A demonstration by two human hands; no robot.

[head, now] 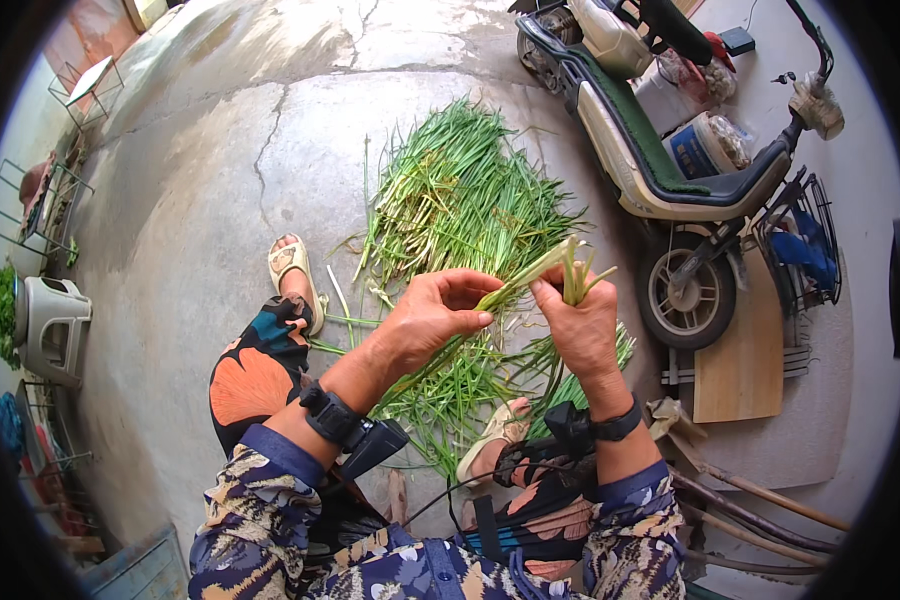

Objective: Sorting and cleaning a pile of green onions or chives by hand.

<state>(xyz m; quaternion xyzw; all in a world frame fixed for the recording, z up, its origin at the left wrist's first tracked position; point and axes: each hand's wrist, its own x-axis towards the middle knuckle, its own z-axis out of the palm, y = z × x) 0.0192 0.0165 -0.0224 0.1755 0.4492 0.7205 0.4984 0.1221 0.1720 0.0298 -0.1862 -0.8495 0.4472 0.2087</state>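
Note:
Long green leafy stalks, like garlic chives, lie in a large heap on the concrete floor in front of me. My right hand is closed around several stalks, whose pale cut or root ends stick up past the thumb while dark leaves hang below. Between the thumb and fingers of my left hand runs a green stalk that slants up to the right hand. Looser leaves are scattered between my feet, below both hands. Another green bunch lies partly hidden under my right forearm.
An electric scooter stands at the right, with a wooden board and long-handled tools below it. A plastic stool with a basin of greens is at the far left, near wire racks. My sandalled feet flank the loose leaves.

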